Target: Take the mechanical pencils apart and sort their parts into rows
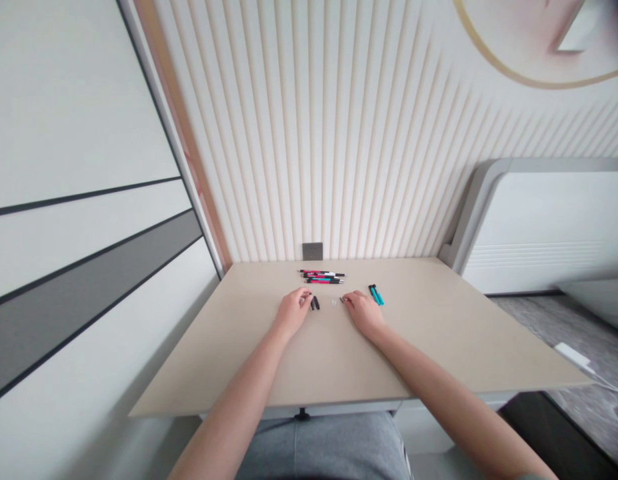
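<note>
My left hand [291, 311] rests on the table with thumb and fingers pinched together. A tiny dark bit shows at its fingertips, too small to name. Just right of those fingers lie short black pen parts [315, 303], side by side. My right hand [365, 312] is also closed in a pinch, its fingertips at small dark pieces [341, 300] that I cannot make out clearly. Between the hands lie tiny clear pieces [333, 303]. Teal pen barrels [377, 295] with black ends sit beyond the right hand's knuckles.
Several pens [323, 277] in red, black, white and teal lie in a row toward the back of the beige table [239, 373]. A dark wall socket [313, 251] sits behind them on the ribbed wall. To the right stands a bed headboard [543, 227]; a white cabinet flanks the left.
</note>
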`<state>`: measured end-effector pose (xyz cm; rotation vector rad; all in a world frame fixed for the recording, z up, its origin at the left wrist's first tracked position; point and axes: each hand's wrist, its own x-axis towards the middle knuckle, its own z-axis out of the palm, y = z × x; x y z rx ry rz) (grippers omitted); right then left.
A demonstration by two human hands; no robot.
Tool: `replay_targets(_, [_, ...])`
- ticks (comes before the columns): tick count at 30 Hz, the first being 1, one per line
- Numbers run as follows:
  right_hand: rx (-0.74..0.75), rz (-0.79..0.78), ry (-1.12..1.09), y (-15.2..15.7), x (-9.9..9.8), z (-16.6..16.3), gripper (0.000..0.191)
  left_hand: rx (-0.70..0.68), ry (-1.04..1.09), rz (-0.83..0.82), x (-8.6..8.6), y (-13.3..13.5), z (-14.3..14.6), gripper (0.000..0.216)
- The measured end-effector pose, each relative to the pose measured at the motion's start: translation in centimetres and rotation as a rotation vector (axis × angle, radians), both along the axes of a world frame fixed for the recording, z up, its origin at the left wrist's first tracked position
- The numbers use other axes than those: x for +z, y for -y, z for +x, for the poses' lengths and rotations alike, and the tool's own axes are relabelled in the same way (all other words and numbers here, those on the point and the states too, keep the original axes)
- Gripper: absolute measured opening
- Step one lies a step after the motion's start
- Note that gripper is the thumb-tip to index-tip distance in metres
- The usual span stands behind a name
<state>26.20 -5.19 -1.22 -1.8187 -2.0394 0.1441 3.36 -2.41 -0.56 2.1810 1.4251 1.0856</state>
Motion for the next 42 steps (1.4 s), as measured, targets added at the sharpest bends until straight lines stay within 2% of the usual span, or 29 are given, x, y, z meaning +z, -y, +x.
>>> replay_targets(6, [0.047, 0.019, -0.040, 0.0, -0.3, 0.3, 0.029, 0.038, -0.094, 0.008, -0.7, -1.0, -0.3, 0.021])
replay_targets(18, [0.076, 0.027, 0.015, 0.2, 0.3, 0.0, 0.028, -0.038, -0.273, 0.069, -0.7, -1.7, 0.6, 0.016])
replay_targets(26, [0.200, 0.102, 0.204, 0.4, 0.2, -0.2, 0.032, -0.063, -0.320, 0.109, -0.2, -0.5, 0.1, 0.019])
replay_targets(32, [0.230, 0.112, 0.197, 0.6, 0.4, -0.1, 0.030, -0.084, -0.391, 0.119, 0.4, 0.6, -0.1, 0.015])
replay_targets(42, [0.244, 0.133, 0.200, 0.5, 0.1, -0.1, 0.027, -0.123, -0.397, 0.098, 0.2, 0.6, 0.0, 0.020])
